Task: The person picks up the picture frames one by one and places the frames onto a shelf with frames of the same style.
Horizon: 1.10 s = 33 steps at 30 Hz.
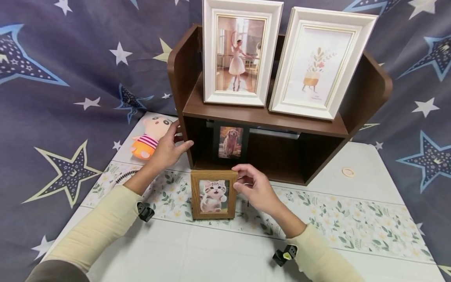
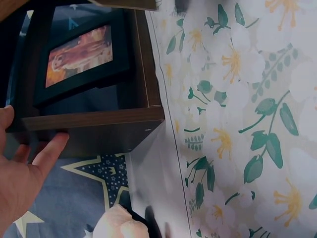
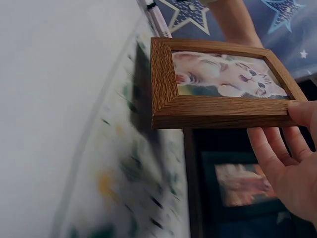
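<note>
My right hand pinches a brown wooden picture frame by its upper right edge, thumb on the front and fingers behind. The frame holds a kitten picture and is upright before the shelf's lower front edge. In the right wrist view its shadow falls on the tablecloth. My left hand grips the left side panel of a dark brown two-tier shelf, thumb at the front edge and fingers along the outside. A black picture frame with a dog picture stands in the lower compartment, left of centre.
Two white picture frames, one with a dancer and one with a potted plant, stand on the upper tier. A plush doll sits left of the shelf. A small ring lies to its right. Star-patterned cloth hangs behind.
</note>
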### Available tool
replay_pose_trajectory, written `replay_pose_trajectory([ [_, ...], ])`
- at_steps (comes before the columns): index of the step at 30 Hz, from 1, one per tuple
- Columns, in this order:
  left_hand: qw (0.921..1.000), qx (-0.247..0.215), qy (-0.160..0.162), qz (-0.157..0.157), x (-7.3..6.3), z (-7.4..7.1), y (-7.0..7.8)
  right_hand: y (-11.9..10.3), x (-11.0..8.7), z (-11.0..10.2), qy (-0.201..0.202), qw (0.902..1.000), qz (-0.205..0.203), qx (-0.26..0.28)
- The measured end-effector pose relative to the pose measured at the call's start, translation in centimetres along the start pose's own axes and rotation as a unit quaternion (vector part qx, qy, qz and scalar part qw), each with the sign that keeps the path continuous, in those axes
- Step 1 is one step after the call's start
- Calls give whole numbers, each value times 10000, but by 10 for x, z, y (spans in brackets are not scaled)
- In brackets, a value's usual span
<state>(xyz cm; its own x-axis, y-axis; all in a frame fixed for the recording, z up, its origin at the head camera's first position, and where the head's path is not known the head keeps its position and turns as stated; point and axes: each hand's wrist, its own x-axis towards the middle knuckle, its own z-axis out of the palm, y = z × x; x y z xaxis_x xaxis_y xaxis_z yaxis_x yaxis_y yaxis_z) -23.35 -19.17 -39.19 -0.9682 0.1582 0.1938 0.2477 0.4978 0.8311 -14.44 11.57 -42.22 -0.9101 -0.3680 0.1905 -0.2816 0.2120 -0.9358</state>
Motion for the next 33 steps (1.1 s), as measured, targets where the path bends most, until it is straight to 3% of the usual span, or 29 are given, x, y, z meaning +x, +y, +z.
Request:
replay_pose_trajectory([
  [5,10000,33,61,42,0,-1,0,-6,7,-26,378,9991,-112,176],
  [12,10000,25,-37,3,3,-4,0,-10,19,-69,1101,9921,143,577],
  [22,9999,-27,-105,-32,0,-4,0,-7,45,-121,1915,9778,769,-375],
  [28,9999,-68,-113,-16,0,-2,-2,4,57,-133,2192,9659,1187,-697],
  [33,9999,-71,-121,-11,0,0,-1,17,62,-135,2343,9605,1267,-812],
])
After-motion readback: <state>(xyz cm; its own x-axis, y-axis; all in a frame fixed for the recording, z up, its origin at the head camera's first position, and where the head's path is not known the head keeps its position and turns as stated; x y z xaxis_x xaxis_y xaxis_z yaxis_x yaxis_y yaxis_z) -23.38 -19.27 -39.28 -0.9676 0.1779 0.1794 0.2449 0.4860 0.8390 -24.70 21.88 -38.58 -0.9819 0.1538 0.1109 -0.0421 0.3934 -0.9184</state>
